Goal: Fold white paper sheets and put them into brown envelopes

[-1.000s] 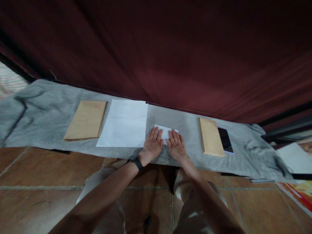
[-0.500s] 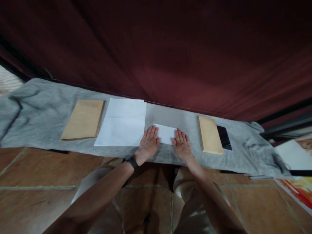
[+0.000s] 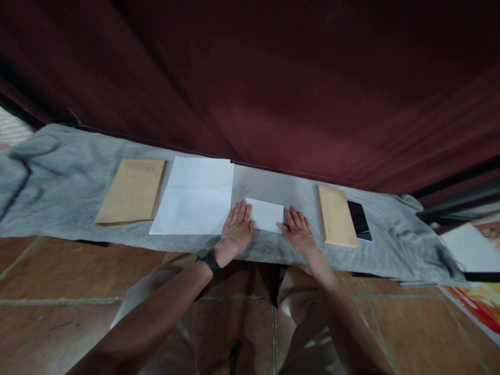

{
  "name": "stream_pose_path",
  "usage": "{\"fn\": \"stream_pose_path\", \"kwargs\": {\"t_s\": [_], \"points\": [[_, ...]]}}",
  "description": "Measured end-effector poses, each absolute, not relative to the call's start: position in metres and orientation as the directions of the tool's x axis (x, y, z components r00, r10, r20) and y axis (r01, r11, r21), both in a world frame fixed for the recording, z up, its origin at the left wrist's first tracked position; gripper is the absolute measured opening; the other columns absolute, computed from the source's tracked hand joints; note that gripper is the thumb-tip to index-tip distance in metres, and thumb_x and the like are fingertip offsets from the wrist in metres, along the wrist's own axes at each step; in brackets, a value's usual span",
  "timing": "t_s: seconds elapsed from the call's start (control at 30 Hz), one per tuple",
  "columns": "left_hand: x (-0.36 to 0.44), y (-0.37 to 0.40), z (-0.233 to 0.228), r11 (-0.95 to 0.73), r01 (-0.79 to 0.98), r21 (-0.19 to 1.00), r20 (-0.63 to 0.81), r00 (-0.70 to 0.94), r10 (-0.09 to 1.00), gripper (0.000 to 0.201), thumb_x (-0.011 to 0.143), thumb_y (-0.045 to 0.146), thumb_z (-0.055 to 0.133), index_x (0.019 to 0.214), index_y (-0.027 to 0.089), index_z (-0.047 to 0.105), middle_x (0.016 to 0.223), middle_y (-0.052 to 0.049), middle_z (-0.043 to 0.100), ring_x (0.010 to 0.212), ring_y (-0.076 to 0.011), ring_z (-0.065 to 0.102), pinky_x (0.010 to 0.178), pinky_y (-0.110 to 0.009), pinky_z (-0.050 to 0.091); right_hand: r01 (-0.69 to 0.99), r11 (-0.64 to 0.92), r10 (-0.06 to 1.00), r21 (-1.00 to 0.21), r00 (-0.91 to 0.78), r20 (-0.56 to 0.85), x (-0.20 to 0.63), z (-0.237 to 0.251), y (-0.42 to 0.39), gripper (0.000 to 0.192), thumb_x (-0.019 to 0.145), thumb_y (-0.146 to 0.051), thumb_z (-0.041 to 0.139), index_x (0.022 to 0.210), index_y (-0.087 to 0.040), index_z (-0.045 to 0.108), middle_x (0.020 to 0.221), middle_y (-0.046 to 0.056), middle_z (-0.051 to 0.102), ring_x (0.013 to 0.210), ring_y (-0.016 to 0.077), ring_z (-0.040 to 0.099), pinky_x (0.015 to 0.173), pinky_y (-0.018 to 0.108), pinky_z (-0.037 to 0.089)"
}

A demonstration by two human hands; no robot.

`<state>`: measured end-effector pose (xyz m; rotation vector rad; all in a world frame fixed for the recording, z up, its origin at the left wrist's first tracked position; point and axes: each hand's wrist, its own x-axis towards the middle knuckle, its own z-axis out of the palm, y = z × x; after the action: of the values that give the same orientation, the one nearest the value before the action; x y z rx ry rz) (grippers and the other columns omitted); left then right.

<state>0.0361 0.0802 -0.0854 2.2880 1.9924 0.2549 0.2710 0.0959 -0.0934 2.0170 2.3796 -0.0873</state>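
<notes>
- The small folded white paper (image 3: pixel 265 214) lies flat on the grey felt cloth (image 3: pixel 70 172) that is spread over the tiled floor, directly in front of the person.
- The left hand (image 3: pixel 235 232) rests palm down with fingers extended and close together, its fingertips touching the paper's left edge; a black wristband (image 3: pixel 208 260) sits on that wrist.
- The right hand (image 3: pixel 300 230) lies flat with fingers slightly spread, just at the paper's lower right corner, with nothing pinched or gripped.
- A large white sheet of paper (image 3: pixel 195 195) lies just left of the folded one, with a tan envelope stack (image 3: pixel 128 191) beyond it.
- To the right sits another tan envelope (image 3: pixel 336 215), beside a dark phone (image 3: pixel 359 220).
- A dark red curtain (image 3: pixel 273 78) hangs behind the cloth.
</notes>
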Motion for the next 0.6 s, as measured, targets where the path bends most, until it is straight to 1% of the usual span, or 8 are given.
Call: {"fn": "stream_pose_path", "kwargs": {"t_s": [0.1, 0.2, 0.33, 0.43, 0.5, 0.6], "points": [[0.037, 0.079, -0.082, -0.124, 0.977, 0.173, 0.061, 0.115, 0.992, 0.06, 0.103, 0.03, 0.03, 0.158, 0.006, 0.033, 0.168, -0.016, 0.027, 0.156, -0.0272, 0.025, 0.128, -0.042, 0.021, 0.985, 0.156, 0.986, -0.068, -0.16, -0.054, 0.276, -0.093, 0.098, 0.067, 0.105, -0.056, 0.038, 0.162, -0.022, 0.03, 0.17, 0.01, 0.024, 0.155, 0.0303, 0.027, 0.125, 0.049, 0.022], [0.037, 0.078, -0.078, -0.121, 0.979, 0.166, 0.058, 0.113, 0.992, 0.06, 0.103, 0.029, 0.031, 0.158, 0.005, 0.034, 0.167, -0.017, 0.028, 0.155, -0.0285, 0.027, 0.127, -0.043, 0.023, 0.973, 0.176, 0.984, -0.148, -0.18, -0.013, 0.281, -0.092, 0.102, 0.068, 0.103, -0.054, 0.043, 0.161, -0.021, 0.032, 0.169, 0.011, 0.027, 0.155, 0.0306, 0.027, 0.124, 0.051, 0.026], [0.037, 0.08, -0.077, -0.128, 0.973, 0.191, 0.071, 0.116, 0.991, 0.06, 0.101, 0.027, 0.034, 0.156, 0.002, 0.036, 0.165, -0.02, 0.033, 0.154, -0.0303, 0.03, 0.126, -0.044, 0.026, 0.916, 0.301, 0.953, -0.264, -0.282, 0.109, 0.275, -0.089, 0.106, 0.067, 0.102, -0.045, 0.045, 0.161, -0.015, 0.032, 0.167, 0.014, 0.031, 0.155, 0.0279, 0.028, 0.124, 0.05, 0.028], [0.036, 0.086, -0.078, -0.127, 0.958, 0.257, 0.088, 0.108, 0.99, 0.058, 0.1, 0.023, 0.037, 0.153, 0.0, 0.038, 0.161, -0.022, 0.04, 0.151, -0.0313, 0.036, 0.124, -0.044, 0.03, 0.85, 0.442, 0.897, -0.287, -0.413, 0.158, 0.254, -0.086, 0.103, 0.064, 0.102, -0.041, 0.045, 0.159, -0.014, 0.036, 0.165, 0.014, 0.035, 0.155, 0.0259, 0.03, 0.126, 0.049, 0.027], [0.034, 0.093, -0.078, -0.144, 0.934, 0.328, 0.11, 0.113, 0.987, 0.057, 0.098, 0.018, 0.037, 0.151, -0.002, 0.041, 0.155, -0.024, 0.048, 0.146, -0.0312, 0.044, 0.122, -0.043, 0.034, 0.817, 0.515, 0.857, -0.26, -0.494, 0.148, 0.238, -0.084, 0.098, 0.062, 0.102, -0.04, 0.048, 0.157, -0.013, 0.04, 0.164, 0.014, 0.036, 0.153, 0.0256, 0.032, 0.127, 0.048, 0.026], [0.029, 0.103, -0.078, -0.163, 0.867, 0.47, 0.159, 0.099, 0.982, 0.056, 0.093, 0.012, 0.041, 0.148, -0.001, 0.044, 0.147, -0.024, 0.055, 0.137, -0.0295, 0.053, 0.117, -0.043, 0.041, 0.824, 0.531, 0.848, -0.197, -0.514, 0.131, 0.219, -0.083, 0.09, 0.058, 0.101, -0.034, 0.05, 0.152, -0.007, 0.046, 0.161, 0.018, 0.041, 0.15, 0.0277, 0.039, 0.126, 0.046, 0.028]]}}
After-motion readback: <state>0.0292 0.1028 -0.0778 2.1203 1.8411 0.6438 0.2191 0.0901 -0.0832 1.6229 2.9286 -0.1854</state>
